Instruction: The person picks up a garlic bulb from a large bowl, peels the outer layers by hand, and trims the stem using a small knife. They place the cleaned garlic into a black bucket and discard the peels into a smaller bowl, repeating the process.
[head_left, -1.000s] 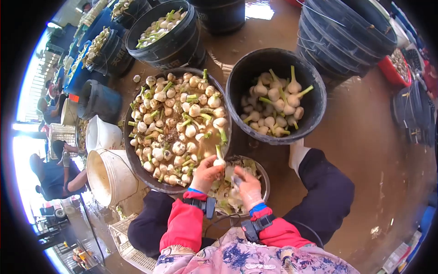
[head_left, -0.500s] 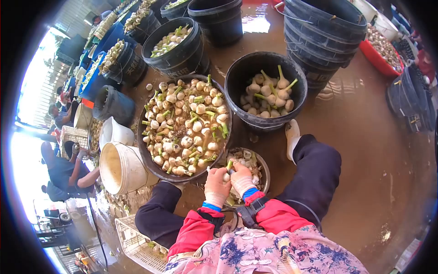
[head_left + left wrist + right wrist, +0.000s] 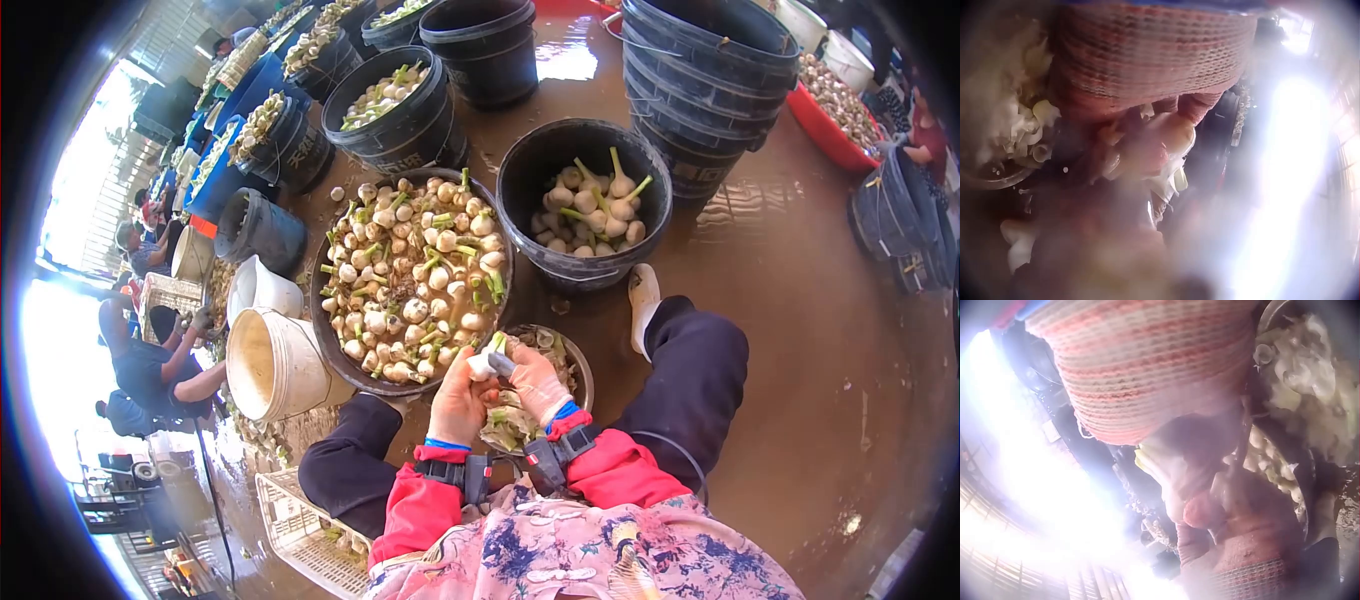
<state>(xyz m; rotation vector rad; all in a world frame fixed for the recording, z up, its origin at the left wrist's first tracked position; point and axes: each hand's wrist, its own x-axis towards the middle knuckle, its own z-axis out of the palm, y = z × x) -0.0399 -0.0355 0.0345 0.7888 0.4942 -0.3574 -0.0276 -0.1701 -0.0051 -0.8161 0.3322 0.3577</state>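
Note:
In the head view my left hand (image 3: 459, 405) grips a white garlic bulb (image 3: 483, 366) whose green stem points up and right. My right hand (image 3: 534, 380) meets it from the right, with a grey piece at the thumb against the bulb; whether that is a tool or a thumb cover, I cannot tell. Both hands wear knitted gloves. The right wrist view has the bulb (image 3: 1169, 465) between the two hands. Blur hides much of the fingers in the left wrist view. Beneath the hands is a metal bowl (image 3: 586, 385) of peeled skins.
A wide dark tub (image 3: 322, 318) full of garlic bulbs lies ahead to the left. Beyond the hands stands a black bucket (image 3: 590, 270) holding stemmed bulbs. White buckets (image 3: 290, 365) are at the left, a bucket stack (image 3: 700, 110) at the back right, a plastic crate (image 3: 300, 535) near the left leg.
Both hands came together at the bulb from a spread position, then shifted slightly; the bulb now shows more openly between them, its stem tilted right. The head view has also swung.

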